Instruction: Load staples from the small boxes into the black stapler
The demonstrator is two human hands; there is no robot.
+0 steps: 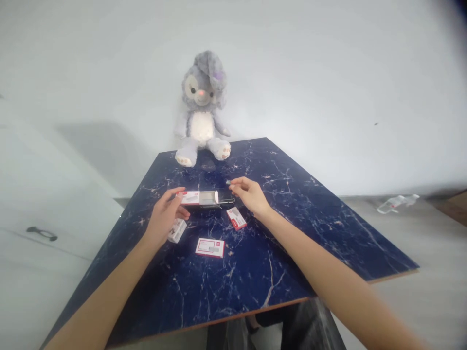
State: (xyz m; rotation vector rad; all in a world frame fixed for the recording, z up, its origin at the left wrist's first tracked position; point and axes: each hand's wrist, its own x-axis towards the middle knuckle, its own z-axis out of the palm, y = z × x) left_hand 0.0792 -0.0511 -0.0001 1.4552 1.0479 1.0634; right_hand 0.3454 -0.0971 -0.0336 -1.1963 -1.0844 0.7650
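Note:
My left hand (166, 214) is closed around the left end of a long red-and-white object (190, 197). That object has a pale, see-through-looking middle, and a thin metal rail (228, 201) sticks out at its right end. Its exact kind I cannot make out. Just above the rail's end, my right hand (251, 194) pinches a small silvery piece (228, 182) between thumb and fingertips. A small white box (177, 231) stands beside my left hand, partly covered by it. Below my right hand lies a small red-and-white box (236, 218). Nearer to me is a flat white box with red edges (210, 247).
The blue marble-patterned table (248, 277) has a wooden-coloured front edge. At its far edge a grey plush rabbit (202, 109) sits against the wall. On the floor at right lies a clear plastic item (396, 204). A dark handle (42, 234) is at left.

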